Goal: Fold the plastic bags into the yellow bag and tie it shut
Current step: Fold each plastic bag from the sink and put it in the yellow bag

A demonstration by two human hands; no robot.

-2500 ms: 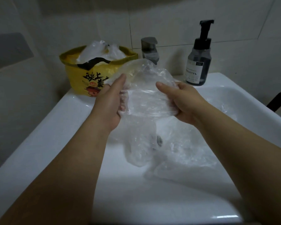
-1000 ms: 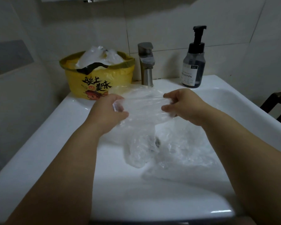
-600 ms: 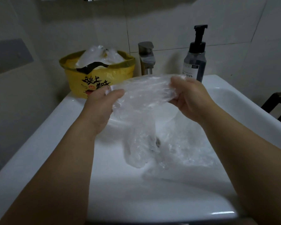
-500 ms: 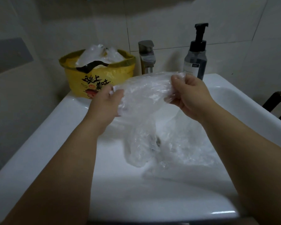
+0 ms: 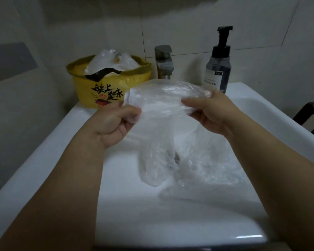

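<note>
Head view: left hand (image 5: 114, 124) and right hand (image 5: 212, 113) each pinch one end of a clear crinkled plastic bag (image 5: 161, 98), stretched between them. The printed yellow plastic bag (image 5: 112, 87), part-filled, stands beyond the left hand. Recommended: hold the film taut, align the edges and press the air out before folding.
</note>
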